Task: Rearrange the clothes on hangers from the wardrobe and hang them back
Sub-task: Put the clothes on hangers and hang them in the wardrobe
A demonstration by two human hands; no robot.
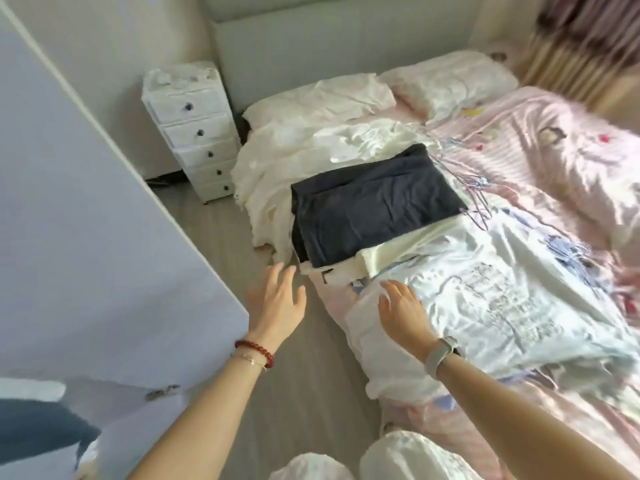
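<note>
On bed [554, 161]: 1 dark garment [374, 202], 2 pillows [450, 77]

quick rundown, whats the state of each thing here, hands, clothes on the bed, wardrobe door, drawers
left hand: open, fingers spread, above the floor, holding nothing
right hand: open, flat on the white printed garment
white printed garment: spread out on the bed
dark garment: folded, lying on the pale clothes
hangers: loose on the bed, beside the dark garment
wardrobe door: swung open
drawer unit: all drawers closed
</note>
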